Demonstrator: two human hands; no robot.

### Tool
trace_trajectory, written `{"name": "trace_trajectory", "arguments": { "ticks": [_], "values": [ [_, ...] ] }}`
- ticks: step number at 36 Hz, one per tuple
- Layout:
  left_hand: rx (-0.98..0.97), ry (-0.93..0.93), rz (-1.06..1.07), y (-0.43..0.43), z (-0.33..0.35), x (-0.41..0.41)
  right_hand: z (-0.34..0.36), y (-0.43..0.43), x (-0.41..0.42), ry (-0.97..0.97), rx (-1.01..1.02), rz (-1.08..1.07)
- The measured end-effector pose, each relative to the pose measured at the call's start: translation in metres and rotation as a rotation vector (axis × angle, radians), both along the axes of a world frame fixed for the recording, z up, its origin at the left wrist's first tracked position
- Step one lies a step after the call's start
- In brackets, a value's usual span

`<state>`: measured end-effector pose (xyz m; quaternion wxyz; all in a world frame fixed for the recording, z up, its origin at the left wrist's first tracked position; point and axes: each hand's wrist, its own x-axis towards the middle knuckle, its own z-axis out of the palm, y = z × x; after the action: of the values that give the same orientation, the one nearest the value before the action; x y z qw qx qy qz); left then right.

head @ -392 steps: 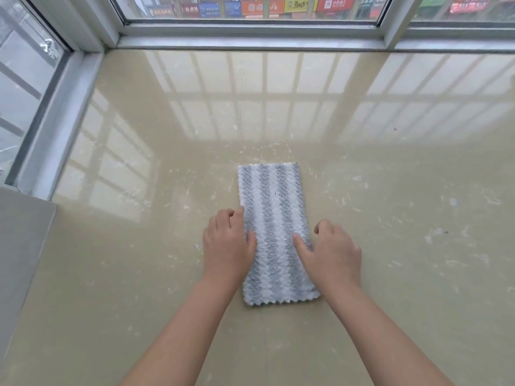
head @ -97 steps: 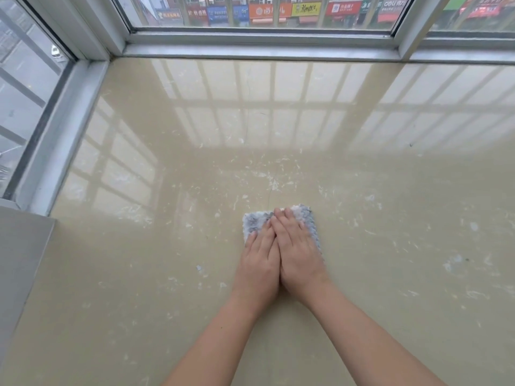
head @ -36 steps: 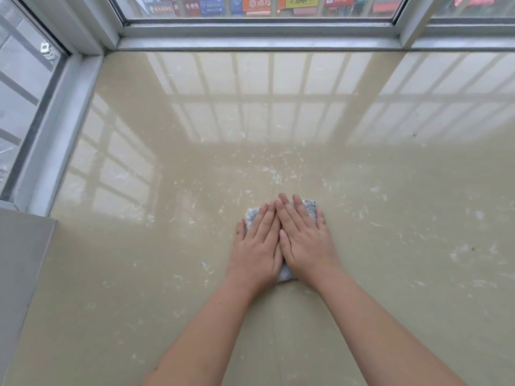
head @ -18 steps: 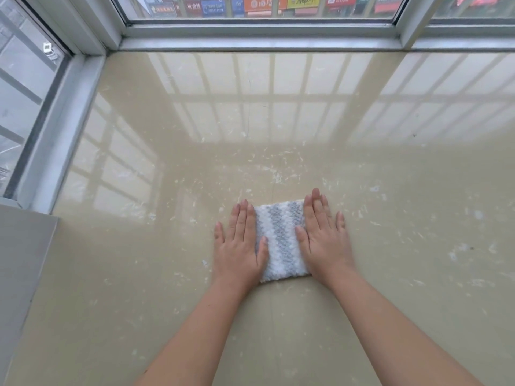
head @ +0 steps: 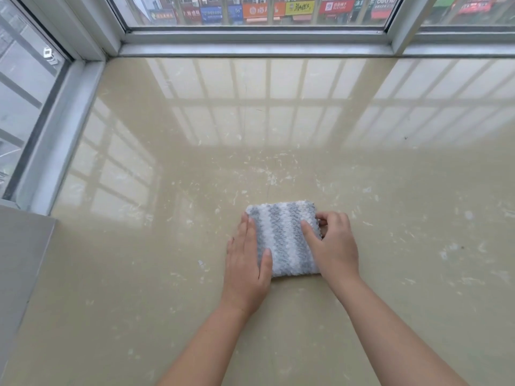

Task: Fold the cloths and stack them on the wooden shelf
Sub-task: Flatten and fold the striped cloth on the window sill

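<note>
Folded grey-and-white striped cloth (head: 281, 238) lies on the glossy beige window ledge (head: 195, 151) | left hand (head: 246, 263) flat, fingers (head: 248, 229) straight, against its left edge | right hand (head: 333, 246): grip clamped on its right edge, thumb on top

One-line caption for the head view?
Folded grey-and-white striped cloth on a beige ledge; left hand flat against its left edge, right hand pinching its right edge.
</note>
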<state>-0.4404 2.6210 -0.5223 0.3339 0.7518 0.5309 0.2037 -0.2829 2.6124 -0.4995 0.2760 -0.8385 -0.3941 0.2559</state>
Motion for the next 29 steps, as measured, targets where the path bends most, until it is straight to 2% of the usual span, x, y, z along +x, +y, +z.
{"name": "trace_trajectory", "arguments": {
  "ticks": [8,13,22,29],
  "values": [
    [-0.001,0.086,-0.040,0.001,-0.002,0.007,0.001,0.007,-0.002,0.038,0.011,-0.095],
    [0.021,0.049,-0.047,-0.002,-0.003,0.007,0.000,0.011,-0.001,0.104,-0.004,-0.148],
    [0.172,0.099,-0.038,-0.005,-0.005,0.008,0.001,0.011,-0.001,0.085,-0.019,-0.148],
    [0.161,0.042,-0.040,-0.006,-0.002,0.009,0.002,0.010,0.000,0.068,-0.025,-0.131]
  ]
}}
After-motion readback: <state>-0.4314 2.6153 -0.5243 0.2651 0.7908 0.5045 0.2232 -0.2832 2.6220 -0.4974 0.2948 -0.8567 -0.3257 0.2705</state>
